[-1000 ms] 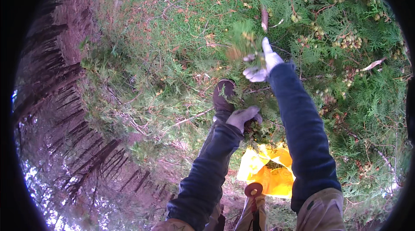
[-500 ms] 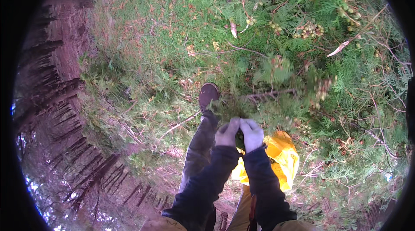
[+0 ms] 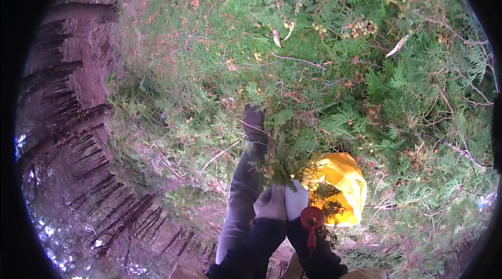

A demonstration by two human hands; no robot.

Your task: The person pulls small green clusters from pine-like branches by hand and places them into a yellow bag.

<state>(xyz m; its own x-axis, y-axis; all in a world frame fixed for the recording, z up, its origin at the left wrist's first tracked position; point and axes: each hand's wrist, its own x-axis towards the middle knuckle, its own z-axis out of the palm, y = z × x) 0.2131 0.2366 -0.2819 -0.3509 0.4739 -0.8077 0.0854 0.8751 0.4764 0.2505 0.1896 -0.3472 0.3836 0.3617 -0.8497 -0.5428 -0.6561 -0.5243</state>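
Note:
My left hand [image 3: 270, 205] and my right hand [image 3: 296, 199] are side by side, low in the middle of the view. The fingers of both are closed around the base of a green conifer sprig [image 3: 281, 168], whose leafy end points away from me. Exactly how the fingers grip it is hard to see. Just right of my right hand stands a bright yellow bag [image 3: 351, 182] with its mouth open and dark green sprigs [image 3: 331, 208] at it. A red round ornament with a tassel [image 3: 312, 218] hangs over my right forearm.
Cut conifer foliage [image 3: 334, 80] with clusters of small cones [image 3: 361, 28] covers the ground ahead and to the right. Bare twigs [image 3: 454, 148] stick out at the right. My boot [image 3: 254, 118] is partly under foliage. Tree trunks [image 3: 83, 12] line the left.
Both hands have drawn back toward me with the sprig. A blurred branch that stretched right from them is no longer there. The red ornament has come into sight, and the bag's opening shows more.

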